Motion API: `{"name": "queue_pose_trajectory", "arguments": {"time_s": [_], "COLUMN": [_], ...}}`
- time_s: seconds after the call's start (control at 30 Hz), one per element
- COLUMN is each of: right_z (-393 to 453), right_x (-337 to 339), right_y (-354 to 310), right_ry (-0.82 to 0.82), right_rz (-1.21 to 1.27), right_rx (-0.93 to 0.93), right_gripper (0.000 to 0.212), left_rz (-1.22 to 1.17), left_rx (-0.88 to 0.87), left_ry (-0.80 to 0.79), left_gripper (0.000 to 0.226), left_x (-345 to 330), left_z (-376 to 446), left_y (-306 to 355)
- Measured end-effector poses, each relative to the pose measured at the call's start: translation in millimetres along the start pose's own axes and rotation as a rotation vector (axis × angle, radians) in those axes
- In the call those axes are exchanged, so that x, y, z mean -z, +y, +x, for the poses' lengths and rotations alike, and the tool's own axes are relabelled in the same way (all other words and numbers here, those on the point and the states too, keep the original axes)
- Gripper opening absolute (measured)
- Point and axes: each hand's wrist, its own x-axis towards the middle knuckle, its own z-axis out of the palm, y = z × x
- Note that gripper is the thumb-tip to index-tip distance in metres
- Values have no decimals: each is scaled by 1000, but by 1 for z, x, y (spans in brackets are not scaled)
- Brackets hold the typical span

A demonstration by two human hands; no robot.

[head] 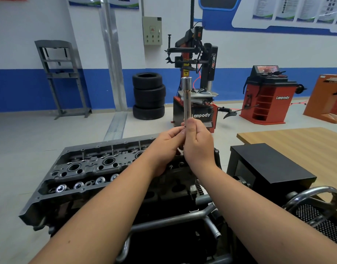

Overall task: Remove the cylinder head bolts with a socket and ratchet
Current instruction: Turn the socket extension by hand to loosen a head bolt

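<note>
Both hands meet at the frame centre: the right hand (197, 144) grips the long socket (186, 100) upright, and the left hand (164, 147) pinches its lower end. I think the fit should be checked first. The cylinder head (91, 168) lies lower left, the black box (268, 162) stands close right.

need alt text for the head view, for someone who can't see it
Both hands, left hand and right hand, hold a long shiny metal socket extension upright above a dark grey metal cylinder head on a stand, in a workshop with stacked black tyres.
</note>
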Motion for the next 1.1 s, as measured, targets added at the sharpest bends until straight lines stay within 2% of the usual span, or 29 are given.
{"name": "queue_pose_trajectory", "arguments": {"time_s": [0.2,0.43,0.57,0.73,0.83,1.0,1.03,1.1], "right_z": [1,1,0,1,2,1,0,0], "right_x": [1,1,1,1,2,2,2,2], "right_y": [0,0,-2,0,1,0,-1,-1], "right_ry": [-31,-6,-24,-8,7,-38,-35,-33], "right_rz": [-16,6,12,-45,-46,-5,4,-8], "right_rx": [-3,-36,-46,4,-18,-42,-43,-30], "right_gripper": [11,29,41,20,27,45,45,32], "left_rz": [-1,-3,-9,5,-6,-38,-34,-23], "left_rx": [-18,-22,-30,-61,-48,-51,-58,-72], "left_ry": [20,3,-1,-37,-39,-15,-9,-3], "left_gripper": [20,26,22,18,25,19,19,17], "left_x": [2,1,2,3,2,3,4,4], "left_z": [1,2,4,4,3,7,8,7], "left_y": [-2,-3,-5,-6,-5,-10,-11,-10]}}
